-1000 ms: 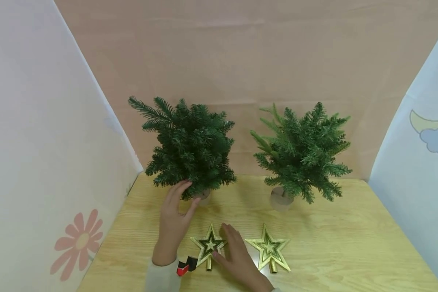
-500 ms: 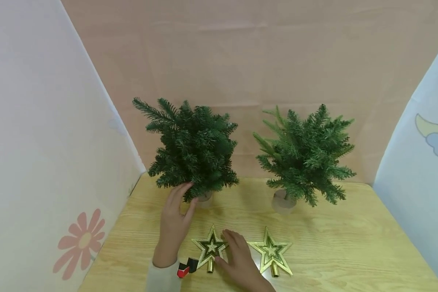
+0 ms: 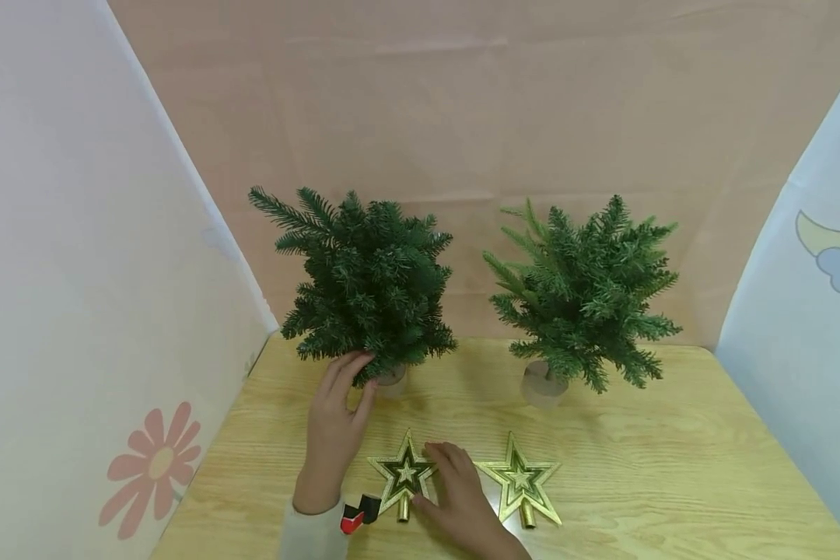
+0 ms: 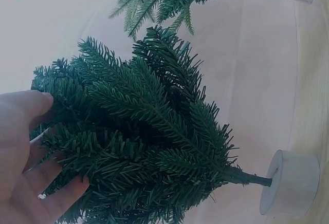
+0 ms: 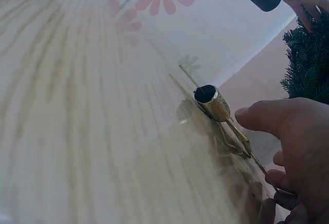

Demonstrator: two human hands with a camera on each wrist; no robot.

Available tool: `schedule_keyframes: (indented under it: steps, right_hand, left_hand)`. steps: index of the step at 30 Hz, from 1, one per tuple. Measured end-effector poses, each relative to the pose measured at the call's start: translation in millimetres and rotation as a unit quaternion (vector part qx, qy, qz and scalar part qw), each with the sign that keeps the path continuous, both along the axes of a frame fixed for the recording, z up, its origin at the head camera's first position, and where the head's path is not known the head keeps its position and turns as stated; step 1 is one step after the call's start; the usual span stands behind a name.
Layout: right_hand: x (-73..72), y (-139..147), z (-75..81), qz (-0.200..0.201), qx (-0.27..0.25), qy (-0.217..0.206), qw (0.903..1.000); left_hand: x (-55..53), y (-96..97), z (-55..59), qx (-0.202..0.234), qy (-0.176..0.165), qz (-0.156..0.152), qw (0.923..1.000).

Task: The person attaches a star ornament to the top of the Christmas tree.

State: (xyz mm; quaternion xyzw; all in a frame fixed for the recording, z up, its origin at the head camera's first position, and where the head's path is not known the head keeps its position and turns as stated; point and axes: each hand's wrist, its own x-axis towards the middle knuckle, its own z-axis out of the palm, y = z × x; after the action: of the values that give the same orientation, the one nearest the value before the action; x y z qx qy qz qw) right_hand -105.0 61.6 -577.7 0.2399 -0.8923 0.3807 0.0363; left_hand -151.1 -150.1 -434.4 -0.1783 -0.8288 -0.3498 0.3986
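Barely anything shifts across this last second: my left hand stays reached up to the left tree, fingers fairly straight and spread into the lowest needles, with the fingertips resting on the foliage rather than clamped round a branch. The left wrist view shows the palm against the underside of the greenery and the trunk running down to its pale round base, which sits flat on the counter. The tree looks as upright as it was a second ago, so I judge that I am steadying it, not lifting it.

Next along, the left gold star lies flat on the counter exactly where it lay before, its socket pointing towards me. My right hand has crept a little closer onto it: the fingers now curl over the star's right-hand points, and the right wrist view shows the thumb hovering just above the star's stem socket. I cannot tell whether the fingers already pinch the edge or merely rest on it. To my mind the pick-up is only starting, since the star has not left the wood.

Further right, the second gold star and the right tree stand untouched, well apart from both hands.
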Motion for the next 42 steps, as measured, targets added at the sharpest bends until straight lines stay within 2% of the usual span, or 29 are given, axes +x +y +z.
schedule_keyframes:
  steps: [10, 18, 25, 30, 35, 42]
  right_hand:
    - [-1.5, 2, -5.9, 0.0, 0.014, 0.024, 0.9996]
    - [-1.2, 2, -4.2, 0.004, 0.019, 0.033, 0.9993]
    - [-1.1, 2, -2.7, 0.001, 0.009, 0.039, 0.9992]
    - [-1.5, 3, -2.2, 0.005, 0.001, 0.034, 0.9994]
    - [-1.9, 4, -2.9, 0.015, -0.007, 0.009, 0.9998]
    - [-3.3, 5, -4.8, 0.04, -0.016, 0.024, 0.9988]
  left_hand:
    - [-0.9, -0.6, -1.8, 0.004, -0.001, -0.006, 1.0]
    - [-1.7, 6.9, -2.5, -0.002, 0.025, -0.018, 0.9995]
    - [-4.0, 10.4, -3.0, 0.01, 0.046, -0.032, 0.9984]
    - [-4.7, 10.4, -3.5, 0.014, 0.042, -0.028, 0.9986]
    - [-3.6, 10.3, -3.7, 0.015, 0.036, -0.024, 0.9989]
    - [-1.8, 10.7, -3.1, 0.014, 0.034, -0.013, 0.9992]
